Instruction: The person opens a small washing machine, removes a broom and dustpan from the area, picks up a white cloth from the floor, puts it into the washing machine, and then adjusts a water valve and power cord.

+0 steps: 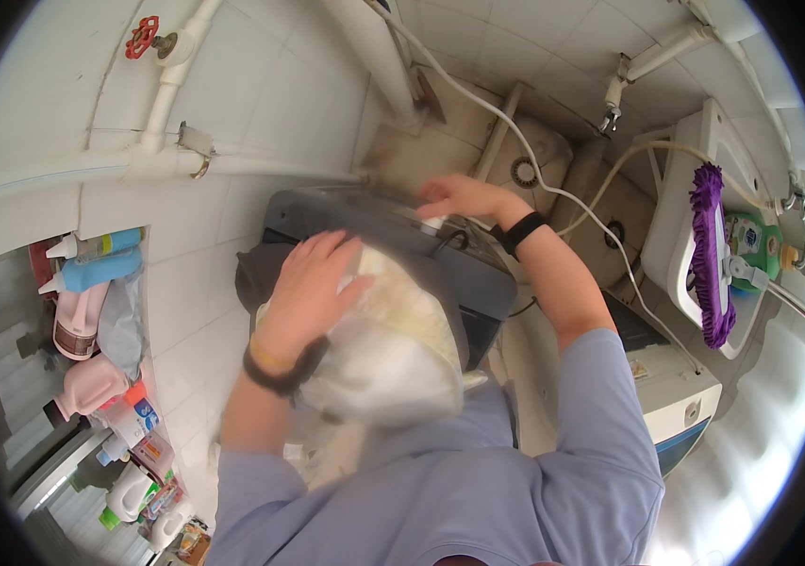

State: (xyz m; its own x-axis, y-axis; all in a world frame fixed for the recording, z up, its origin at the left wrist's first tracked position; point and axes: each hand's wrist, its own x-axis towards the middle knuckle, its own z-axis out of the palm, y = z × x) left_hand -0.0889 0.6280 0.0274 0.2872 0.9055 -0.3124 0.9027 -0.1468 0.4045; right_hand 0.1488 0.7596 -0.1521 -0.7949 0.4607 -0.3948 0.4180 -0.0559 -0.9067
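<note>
My left hand (314,290) lies over the upper left side of a white and pale yellow bundle (388,354), which looks like cloth or soft plastic and is blurred. Its fingers are stretched out and the thumb stands off; whether they grip the bundle is unclear. Beneath and behind the bundle is a dark grey appliance (473,283), possibly a washing machine top. Above its far edge is my right hand (459,197), fingers bent and blurred, close to a small white part (433,225). Contact with that part cannot be made out. A black cable (453,239) curves beside it.
Bottles (101,265) and jugs crowd a ledge on the left. A pipe with a red valve handle (142,37) runs along the tiled wall. A white hose (515,131) crosses the far side. On the right are a sink (671,212), a purple mop head (710,255) and a white appliance (678,396).
</note>
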